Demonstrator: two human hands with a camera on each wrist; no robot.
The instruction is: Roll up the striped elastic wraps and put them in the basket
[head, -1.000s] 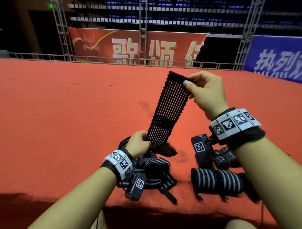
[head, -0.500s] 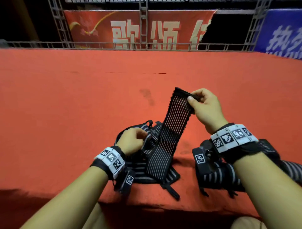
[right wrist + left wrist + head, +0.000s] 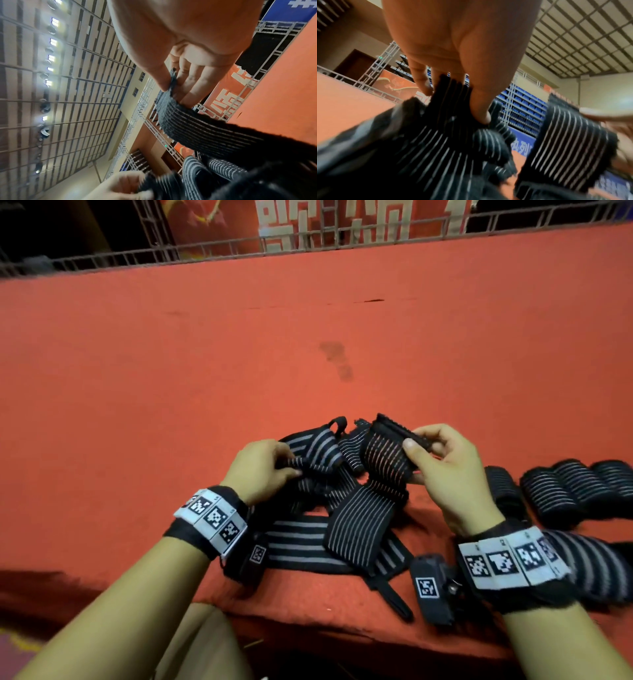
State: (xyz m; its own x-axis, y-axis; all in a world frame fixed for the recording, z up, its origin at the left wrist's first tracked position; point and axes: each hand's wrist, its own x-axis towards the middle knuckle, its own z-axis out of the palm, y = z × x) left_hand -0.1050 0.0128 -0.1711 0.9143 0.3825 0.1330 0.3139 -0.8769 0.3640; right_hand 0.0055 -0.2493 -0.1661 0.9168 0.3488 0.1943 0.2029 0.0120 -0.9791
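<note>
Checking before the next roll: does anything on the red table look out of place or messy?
Yes: the unrolled wraps lie tangled and overlapping between the hands, one strap end hanging past the table edge. The rolled wraps sit on the table; no basket is visible.

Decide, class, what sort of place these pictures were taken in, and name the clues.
Probably an indoor sports hall or arena. Tiered blue seats rise behind a metal railing, banners with large characters hang along the edge, and the wraps lie on a wide red carpeted platform under a high gridded ceiling.
</note>
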